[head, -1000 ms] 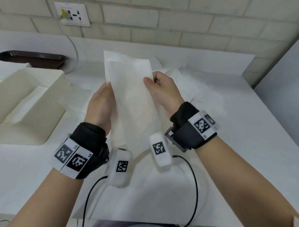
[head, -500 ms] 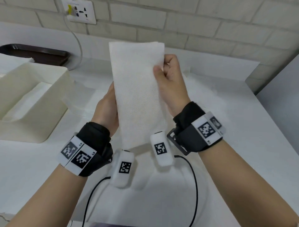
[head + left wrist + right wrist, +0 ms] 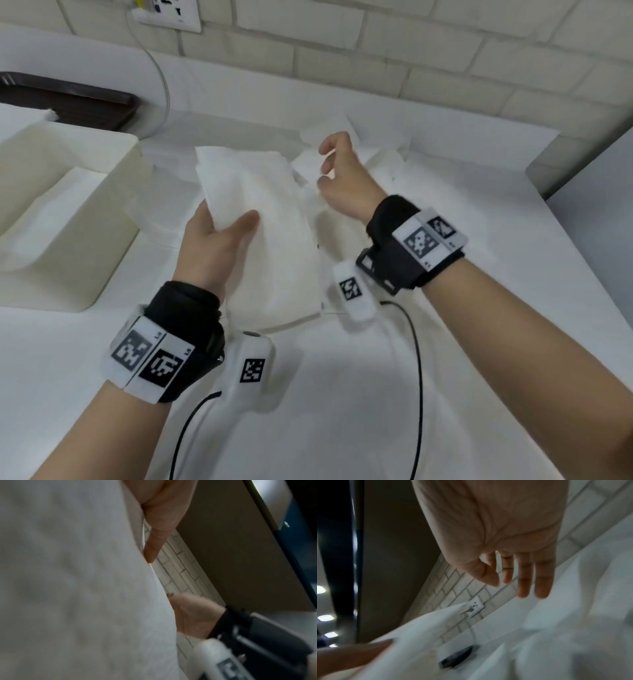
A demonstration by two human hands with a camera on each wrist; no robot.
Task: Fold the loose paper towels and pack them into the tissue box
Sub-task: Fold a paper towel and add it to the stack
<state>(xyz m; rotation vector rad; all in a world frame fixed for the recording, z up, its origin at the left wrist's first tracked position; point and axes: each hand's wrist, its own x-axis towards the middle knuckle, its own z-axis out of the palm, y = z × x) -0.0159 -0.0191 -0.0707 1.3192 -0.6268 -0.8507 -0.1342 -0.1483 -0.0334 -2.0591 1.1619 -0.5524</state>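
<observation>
A folded white paper towel point(image 3: 270, 233) is tilted over the table, and my left hand point(image 3: 222, 222) grips its left edge, thumb on top and fingers underneath. In the left wrist view the paper towel point(image 3: 68, 588) fills the left side beside my thumb point(image 3: 157, 520). My right hand point(image 3: 329, 164) hovers just right of the towel's far end, holding nothing; its fingers point(image 3: 525, 581) hang straight and relaxed. The cream tissue box point(image 3: 102, 240) stands open at the left, with folded towels lying inside. More loose towels point(image 3: 376, 161) lie behind my right hand.
A dark tray point(image 3: 68, 99) sits at the back left behind the box. A wall socket point(image 3: 168, 13) with a cable hangs on the brick wall. A grey panel point(image 3: 599, 205) bounds the table on the right. Black wrist-camera cables point(image 3: 418, 377) trail near the front.
The towel has dropped from upright to a low tilt. My right hand has let go of its right edge and moved back and right; my left hand now holds it alone.
</observation>
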